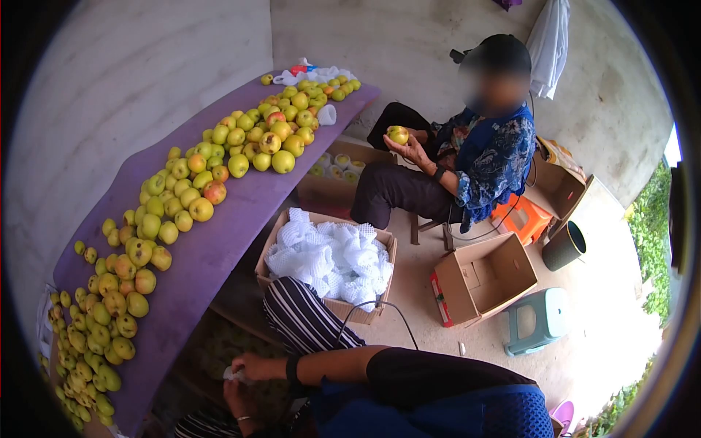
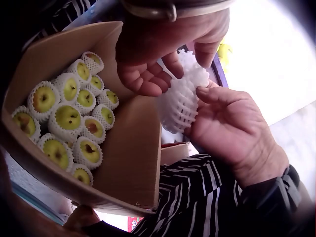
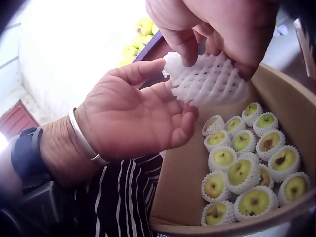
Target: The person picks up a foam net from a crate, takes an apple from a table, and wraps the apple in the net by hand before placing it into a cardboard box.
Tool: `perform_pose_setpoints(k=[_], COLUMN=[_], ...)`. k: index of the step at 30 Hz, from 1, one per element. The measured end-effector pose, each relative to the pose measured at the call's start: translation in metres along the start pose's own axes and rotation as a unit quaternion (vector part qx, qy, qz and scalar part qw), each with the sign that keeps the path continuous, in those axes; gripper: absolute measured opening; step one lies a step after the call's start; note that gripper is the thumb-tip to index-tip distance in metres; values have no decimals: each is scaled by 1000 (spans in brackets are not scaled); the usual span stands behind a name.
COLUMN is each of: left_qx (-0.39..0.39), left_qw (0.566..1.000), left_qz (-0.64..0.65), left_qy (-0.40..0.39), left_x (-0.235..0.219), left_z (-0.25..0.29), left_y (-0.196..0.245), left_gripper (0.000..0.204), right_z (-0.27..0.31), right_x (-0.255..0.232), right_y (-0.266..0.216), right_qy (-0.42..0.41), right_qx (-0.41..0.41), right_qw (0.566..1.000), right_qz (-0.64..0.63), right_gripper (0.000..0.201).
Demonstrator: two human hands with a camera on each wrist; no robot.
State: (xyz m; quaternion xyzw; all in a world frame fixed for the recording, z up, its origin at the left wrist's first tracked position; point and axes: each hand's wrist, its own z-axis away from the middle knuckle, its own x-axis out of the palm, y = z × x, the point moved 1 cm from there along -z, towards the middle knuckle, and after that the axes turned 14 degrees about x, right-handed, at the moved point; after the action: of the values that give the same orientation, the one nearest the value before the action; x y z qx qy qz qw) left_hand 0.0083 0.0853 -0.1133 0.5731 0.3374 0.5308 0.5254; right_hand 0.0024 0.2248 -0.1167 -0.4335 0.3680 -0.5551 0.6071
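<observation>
Both my hands hold one white foam net sleeve (image 2: 180,101) (image 3: 207,81) over an open cardboard box (image 2: 128,163) (image 3: 182,177). My left hand (image 2: 163,69) (image 3: 148,108), which wears a silver bracelet, pinches one end of the net with its thumb and fingers. My right hand (image 2: 212,113) (image 3: 212,39) grips the other side. Whether fruit is inside the net cannot be told. The box holds several yellow-green apples in nets (image 2: 64,118) (image 3: 247,168). In the head view the hands (image 1: 241,379) meet low, beside my striped trouser leg.
A purple table (image 1: 219,226) carries a long spread of loose apples (image 1: 241,146). A box of foam nets (image 1: 332,255) stands by my knee. A seated person holds an apple (image 1: 398,134). An open empty box (image 1: 485,277), a stool (image 1: 537,317) and a black bucket (image 1: 566,244) are on the floor.
</observation>
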Motion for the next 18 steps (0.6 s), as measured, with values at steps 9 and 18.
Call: perform_pose_setpoints(k=[9, 18], left_qx=[77, -131], left_qw=[983, 976], left_qz=[-152, 167], left_qy=[-61, 39], left_x=[-19, -20], left_z=[-7, 0], left_y=[-18, -13], left_gripper=[24, 31], right_z=[7, 12], right_x=[-1, -3], right_y=[-12, -22], right_qy=[-7, -53], right_qx=[-3, 46], right_qw=[998, 997], right_qz=[58, -40], right_gripper=[18, 17])
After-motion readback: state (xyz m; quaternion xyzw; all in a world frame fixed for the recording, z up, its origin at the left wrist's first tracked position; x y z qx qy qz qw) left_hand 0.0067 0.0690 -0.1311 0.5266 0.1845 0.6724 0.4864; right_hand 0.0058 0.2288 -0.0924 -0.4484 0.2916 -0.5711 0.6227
